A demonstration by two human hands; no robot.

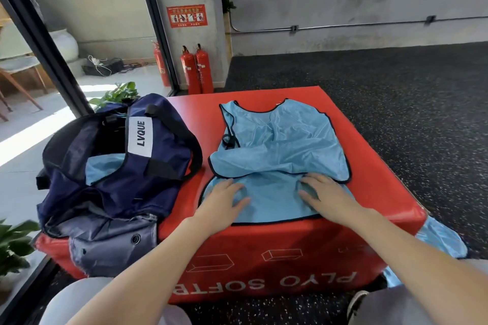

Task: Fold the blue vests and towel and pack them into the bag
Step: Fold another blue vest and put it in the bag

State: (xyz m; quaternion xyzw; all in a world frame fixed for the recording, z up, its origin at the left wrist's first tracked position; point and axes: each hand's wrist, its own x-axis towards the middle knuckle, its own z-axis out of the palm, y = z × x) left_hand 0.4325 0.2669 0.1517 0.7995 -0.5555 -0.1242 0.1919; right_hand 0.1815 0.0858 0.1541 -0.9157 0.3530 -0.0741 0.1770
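On red plyo box point(264, 253), speckled floor point(396, 87)

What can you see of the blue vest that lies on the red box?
The vest is light blue, thin and shiny, with dark trim on its edges. It lies wrinkled on top of the red box, neck away from the person, near part folded. The left hand and right hand press flat on its near part.

A light blue mesh vest point(280, 145) lies spread on the right half of the red padded plyo box point(264, 253), with the navy fabric duffel bag point(118, 171) on the left half beside it. Both hands rest on the vest's near part, the left hand point(224, 198) left of the right hand point(324, 195). Another light blue cloth point(441, 240) hangs off the box's near right corner, and two red fire extinguishers point(196, 68) stand on the floor behind the box.
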